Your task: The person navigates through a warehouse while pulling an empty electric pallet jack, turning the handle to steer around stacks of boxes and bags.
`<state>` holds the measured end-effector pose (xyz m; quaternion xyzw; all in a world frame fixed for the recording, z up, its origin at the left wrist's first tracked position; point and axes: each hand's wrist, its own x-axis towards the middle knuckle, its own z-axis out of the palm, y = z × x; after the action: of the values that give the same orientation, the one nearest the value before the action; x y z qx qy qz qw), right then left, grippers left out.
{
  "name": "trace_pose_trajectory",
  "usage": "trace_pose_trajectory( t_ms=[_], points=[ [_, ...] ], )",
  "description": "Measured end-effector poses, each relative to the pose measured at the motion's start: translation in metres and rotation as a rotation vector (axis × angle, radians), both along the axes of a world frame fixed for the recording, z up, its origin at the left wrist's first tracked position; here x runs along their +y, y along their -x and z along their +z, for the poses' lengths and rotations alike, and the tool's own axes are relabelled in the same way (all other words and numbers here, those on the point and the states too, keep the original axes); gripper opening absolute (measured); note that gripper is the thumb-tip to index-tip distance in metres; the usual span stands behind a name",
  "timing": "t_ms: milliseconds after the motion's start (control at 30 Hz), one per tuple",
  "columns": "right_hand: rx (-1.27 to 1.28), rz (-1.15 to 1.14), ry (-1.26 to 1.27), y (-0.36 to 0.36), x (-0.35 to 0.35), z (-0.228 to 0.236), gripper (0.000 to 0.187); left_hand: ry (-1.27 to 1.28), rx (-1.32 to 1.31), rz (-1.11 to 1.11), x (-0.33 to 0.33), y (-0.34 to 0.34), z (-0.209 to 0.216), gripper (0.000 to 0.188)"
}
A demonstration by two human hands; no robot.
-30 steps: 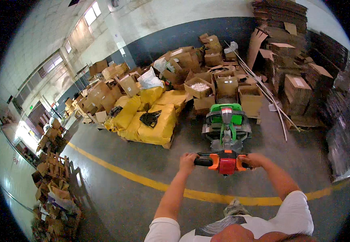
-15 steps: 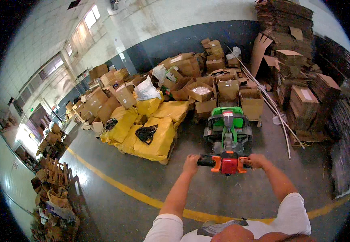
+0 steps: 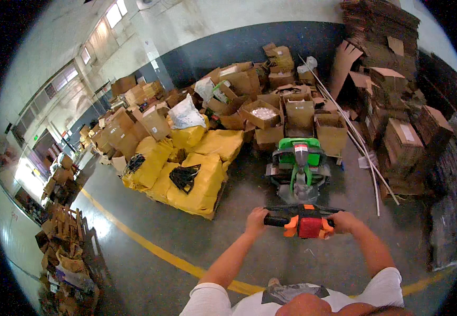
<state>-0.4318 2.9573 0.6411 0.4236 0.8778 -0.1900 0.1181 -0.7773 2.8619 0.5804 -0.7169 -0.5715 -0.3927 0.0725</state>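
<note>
Left hand and right hand, both wrapped tight around the black handlebar!
Reading from the person's chest, the left grasps its end at eleven o'clock, the right its end at one — and the boxy red-and-orange control head sits right between them. Dead ahead at twelve, just beyond the bar, there's the green-and-black machine on the grey floor, open brown cardboard boxes close behind it. Between ten and eleven, lumpy yellow wrapped bundles bear a tangled black heap. Long thin white poles slant between twelve and one, with stacks of flattened brown cardboard over at one.
</note>
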Motion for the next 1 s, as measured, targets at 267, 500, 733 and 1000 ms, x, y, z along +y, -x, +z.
trace_pose_trajectory(
  t_ms=[267,500,733,1000],
  points=[
    [-0.082,0.081,-0.013,-0.036,0.017,0.005,0.051,-0.028,-0.071,0.090,0.003,-0.046,-0.016,0.022],
    [-0.053,0.357,-0.040,-0.138,0.044,0.020,0.039,0.104,-0.111,0.362,-0.030,-0.180,-0.002,0.020],
    [-0.104,0.498,0.034,-0.239,0.130,0.054,0.033,0.129,-0.116,0.484,-0.001,-0.322,0.024,0.022],
    [-0.030,0.638,0.016,-0.303,0.172,0.072,0.035,0.122,-0.212,0.564,0.012,-0.397,0.034,0.020]
  ],
)
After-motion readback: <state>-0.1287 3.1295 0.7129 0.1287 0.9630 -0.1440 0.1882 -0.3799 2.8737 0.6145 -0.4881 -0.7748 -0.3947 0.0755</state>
